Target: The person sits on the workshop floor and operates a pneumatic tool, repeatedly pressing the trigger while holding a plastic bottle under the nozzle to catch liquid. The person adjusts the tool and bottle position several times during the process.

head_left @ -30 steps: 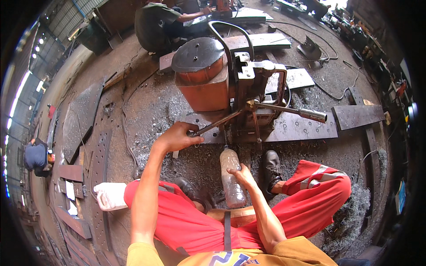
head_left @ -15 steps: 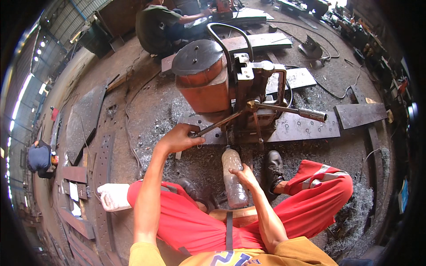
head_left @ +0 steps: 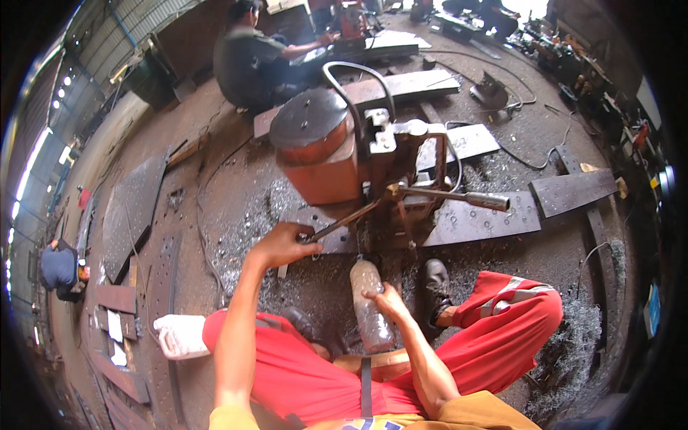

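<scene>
An orange drill press with a dark round top [head_left: 315,172] stands on a long steel plate [head_left: 487,218] marked with rows of holes. My left hand [head_left: 285,244] is closed round one arm of its feed handle [head_left: 344,221]; another arm [head_left: 487,201] sticks out to the right. In my right hand [head_left: 387,302] is a clear plastic bottle [head_left: 374,326], gripped at its side. The bottle slants with its neck toward the machine's base, close to the drill area, and a whitish content or film shows inside. The drill tip itself is hidden.
Metal shavings [head_left: 566,351] litter the floor. Another flat steel piece [head_left: 573,192] lies at the right, and a white bag [head_left: 180,337] sits by my left knee. A cable [head_left: 203,215] runs along the floor. One person [head_left: 251,64] sits beyond the machine; another [head_left: 61,269] is far left.
The whole view has tilted slightly upward, so the scene sits lower and a little left. Both hands keep their holds on the feed handle and the bottle.
</scene>
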`<state>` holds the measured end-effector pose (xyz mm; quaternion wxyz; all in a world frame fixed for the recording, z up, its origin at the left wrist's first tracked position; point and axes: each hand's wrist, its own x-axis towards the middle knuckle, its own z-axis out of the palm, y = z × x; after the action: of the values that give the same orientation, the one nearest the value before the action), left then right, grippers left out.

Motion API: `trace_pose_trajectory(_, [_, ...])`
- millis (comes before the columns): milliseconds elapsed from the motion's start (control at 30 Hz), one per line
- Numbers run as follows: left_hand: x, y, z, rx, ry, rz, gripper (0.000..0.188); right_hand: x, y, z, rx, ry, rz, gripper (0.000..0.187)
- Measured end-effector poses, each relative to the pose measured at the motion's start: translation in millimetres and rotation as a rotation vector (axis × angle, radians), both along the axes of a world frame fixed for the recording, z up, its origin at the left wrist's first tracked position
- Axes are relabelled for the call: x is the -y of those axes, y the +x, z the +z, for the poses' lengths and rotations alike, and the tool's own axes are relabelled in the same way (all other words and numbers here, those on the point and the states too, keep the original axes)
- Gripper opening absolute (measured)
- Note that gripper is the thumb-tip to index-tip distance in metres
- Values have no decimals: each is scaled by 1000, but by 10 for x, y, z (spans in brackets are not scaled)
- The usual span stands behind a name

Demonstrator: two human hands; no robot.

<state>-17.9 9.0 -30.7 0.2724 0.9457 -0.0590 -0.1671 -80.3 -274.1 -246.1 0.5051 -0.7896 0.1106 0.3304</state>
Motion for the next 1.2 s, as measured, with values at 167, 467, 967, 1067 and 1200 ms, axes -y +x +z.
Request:
trace_pose_trajectory(167, [35, -4, 39, -25, -50, 20, 58, 36, 29, 222, -92, 52, 39, 101])
trace_pose_trajectory(467, [54, -1, 38, 28, -55, -9, 51, 0, -38, -36, -62, 40, 33, 106])
trace_pose_trajectory(967, [64, -28, 26, -9, -27, 32, 53, -36, -131, 1, 31, -25, 103, 107])
trace_pose_trajectory(1067, [63, -10, -29, 50, -48, 5, 50, -33, -140, -241, 44, -32, 72, 106])
trace_pose_trajectory(1200, [107, -66, 55, 66, 46, -6, 50, 3, -121, -205, -4, -13, 86, 106])
